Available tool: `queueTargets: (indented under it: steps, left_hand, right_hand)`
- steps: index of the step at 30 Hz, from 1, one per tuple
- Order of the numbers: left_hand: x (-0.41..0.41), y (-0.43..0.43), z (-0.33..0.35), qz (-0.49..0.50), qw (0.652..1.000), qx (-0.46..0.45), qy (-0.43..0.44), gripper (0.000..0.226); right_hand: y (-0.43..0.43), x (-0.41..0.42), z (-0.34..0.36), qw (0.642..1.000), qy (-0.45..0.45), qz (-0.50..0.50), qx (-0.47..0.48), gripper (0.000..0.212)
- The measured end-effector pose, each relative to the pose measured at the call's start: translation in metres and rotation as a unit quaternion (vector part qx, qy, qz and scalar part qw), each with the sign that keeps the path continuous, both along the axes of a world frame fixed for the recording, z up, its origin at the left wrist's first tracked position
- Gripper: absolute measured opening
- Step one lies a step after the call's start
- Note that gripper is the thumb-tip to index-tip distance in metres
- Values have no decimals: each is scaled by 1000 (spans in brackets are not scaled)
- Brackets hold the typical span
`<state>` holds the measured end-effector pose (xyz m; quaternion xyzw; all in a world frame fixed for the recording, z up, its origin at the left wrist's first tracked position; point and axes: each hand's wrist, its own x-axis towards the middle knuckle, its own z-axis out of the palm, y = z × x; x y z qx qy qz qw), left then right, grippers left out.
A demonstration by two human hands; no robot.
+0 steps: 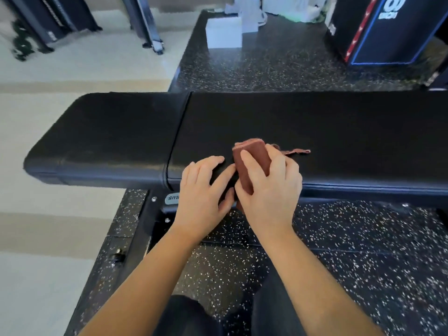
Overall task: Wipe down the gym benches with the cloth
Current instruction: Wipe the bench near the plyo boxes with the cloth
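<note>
bright even daylight; edges blurred and warped, mild glare.

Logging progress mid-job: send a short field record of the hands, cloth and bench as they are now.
cloth: reddish-brown, folded, on the bench near its front edge; frayed strip trails right
right hand: grips the cloth, fingers curled over it
left hand: fingers spread, resting on the pad beside the cloth
bench: black, two pads; seam left of both hands
floor mat: black speckled rubber

A gym around me: padded black bench (315, 122), speckled rubber floor (363, 251), plyo box (378, 30), rack uprights (145, 23) beyond
</note>
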<state>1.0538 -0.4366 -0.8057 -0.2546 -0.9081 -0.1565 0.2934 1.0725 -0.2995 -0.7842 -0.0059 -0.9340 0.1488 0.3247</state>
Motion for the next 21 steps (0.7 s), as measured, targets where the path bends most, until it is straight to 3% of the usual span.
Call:
queueTargets:
  steps: [6, 14, 21]
  left_hand:
    - [2, -1, 4, -1, 1000, -2, -19, 39]
    - [-2, -41, 11, 3, 999, -47, -1, 39]
    - [-22, -127, 14, -46, 994, -93, 34, 36]
  right_hand:
    - [0, -2, -3, 1000, -20, 1, 16, 46]
    - [-3, -6, -11, 999, 48, -15, -6, 38]
    - [-69, -15, -13, 976, 130, -151, -86, 29]
